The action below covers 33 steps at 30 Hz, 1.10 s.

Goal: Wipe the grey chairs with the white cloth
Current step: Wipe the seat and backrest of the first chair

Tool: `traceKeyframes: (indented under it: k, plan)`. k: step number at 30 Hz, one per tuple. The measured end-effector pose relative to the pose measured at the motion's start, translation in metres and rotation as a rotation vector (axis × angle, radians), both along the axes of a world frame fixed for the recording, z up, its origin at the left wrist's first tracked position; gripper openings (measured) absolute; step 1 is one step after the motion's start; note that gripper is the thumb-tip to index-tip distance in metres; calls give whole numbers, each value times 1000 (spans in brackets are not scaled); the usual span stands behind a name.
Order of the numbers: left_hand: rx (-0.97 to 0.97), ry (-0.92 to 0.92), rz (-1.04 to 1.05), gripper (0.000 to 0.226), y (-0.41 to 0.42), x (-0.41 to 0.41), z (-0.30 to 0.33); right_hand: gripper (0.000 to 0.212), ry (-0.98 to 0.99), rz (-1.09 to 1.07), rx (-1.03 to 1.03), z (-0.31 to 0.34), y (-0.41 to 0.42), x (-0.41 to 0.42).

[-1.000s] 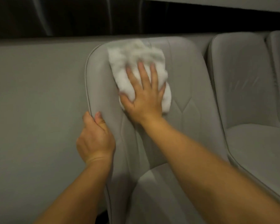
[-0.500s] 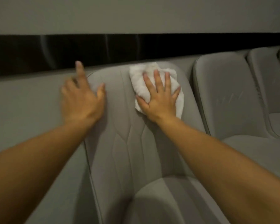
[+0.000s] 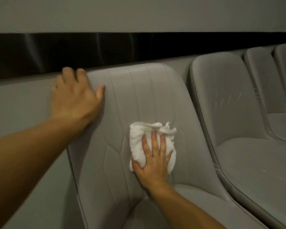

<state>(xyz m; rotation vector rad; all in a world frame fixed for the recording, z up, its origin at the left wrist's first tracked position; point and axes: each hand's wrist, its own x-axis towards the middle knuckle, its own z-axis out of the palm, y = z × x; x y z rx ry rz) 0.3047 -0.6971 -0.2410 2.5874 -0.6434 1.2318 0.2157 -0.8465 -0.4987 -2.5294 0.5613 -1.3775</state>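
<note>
Grey wall [image 3: 139,14] with a black strip [image 3: 40,52] across it runs behind a row of grey chairs. On the nearest chair [image 3: 147,96], the right hand [image 3: 153,164] lies flat with fingers spread wide, palm pressing the white cloth [image 3: 137,142] against the lower middle of the backrest, just above where the back curves into the seat. The cloth is bunched and crumpled, its loose edge sticking out past the fingertips toward the top; most of it shows to the left of and above the hand. The right hand pins the cloth to the chair under the palm and does not curl around it.

The left hand [image 3: 74,100] rests open on the upper left edge of the same backrest, fingers reaching over the top corner and the thumb lying on the front face of the padding. It holds nothing but the chair edge. It looks a little blurred.

Stitched seams run down the backrest between the two hands. To the right, just beside this chair, stands a second chair [image 3: 229,100] with faint pale streaks on its back, and further chairs [image 3: 261,76] follow at the right edge.
</note>
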Motion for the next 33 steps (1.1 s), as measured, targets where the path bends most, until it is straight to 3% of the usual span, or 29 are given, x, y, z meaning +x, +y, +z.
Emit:
traceKeyframes:
  k: [3, 6, 14, 17, 23, 26, 29, 33]
  plan:
    - [93, -73, 52, 81, -7, 1, -17, 92, 10, 9, -127, 5, -20, 4]
    - [87, -105, 40, 82, -6, 5, -18, 88, -54, 14, -259, 54, -43, 7]
    - [92, -100, 38, 84, -8, 3, -18, 77, -116, -67, -114, 203, -73, 34]
    - [101, -110, 9, 86, -5, 3, -18, 78, -95, -58, -175, 178, -74, 24]
    - [132, -116, 31, 91, -4, 3, -19, 92, 65, -159, -313, 22, -77, -20]
    - [132, -135, 38, 91, -4, 4, -23, 93, 138, -161, -335, -17, -70, -37]
    - [146, -169, 43, 90, -5, 6, -26, 98, 175, -132, -399, 1, -78, -39]
    - [169, -202, 35, 86, -9, 8, -28, 93, 151, -166, -428, 84, -100, -19]
